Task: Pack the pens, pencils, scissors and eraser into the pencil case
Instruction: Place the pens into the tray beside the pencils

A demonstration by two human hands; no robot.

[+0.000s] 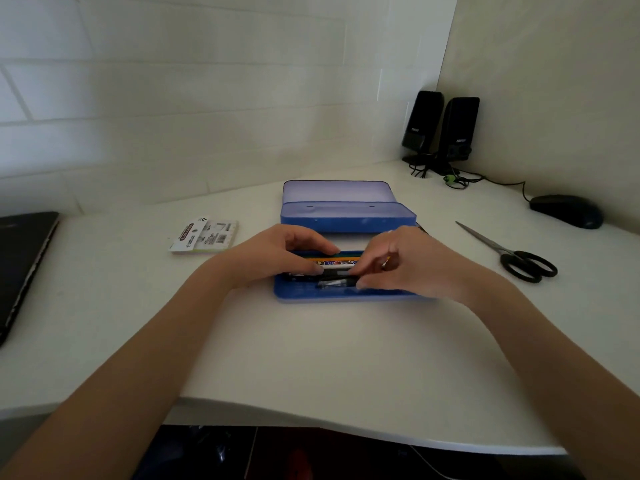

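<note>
A blue pencil case (346, 295) lies open in the middle of the white desk, its lid and inner tray (346, 216) standing up behind. Several pens and pencils (337, 263) lie side by side in its base. My left hand (277, 254) grips their left ends, thumb on a white pen. My right hand (405, 261) pinches a black pen (337, 281) at the front of the case. Black-handled scissors (512, 258) lie on the desk to the right, apart from the case. A packaged eraser (204, 235) lies to the left.
A dark laptop (20, 265) sits at the left edge. Two black speakers (440, 129) with cables stand in the back right corner, with a black mouse (568, 211) nearby. The desk's front edge curves below my forearms.
</note>
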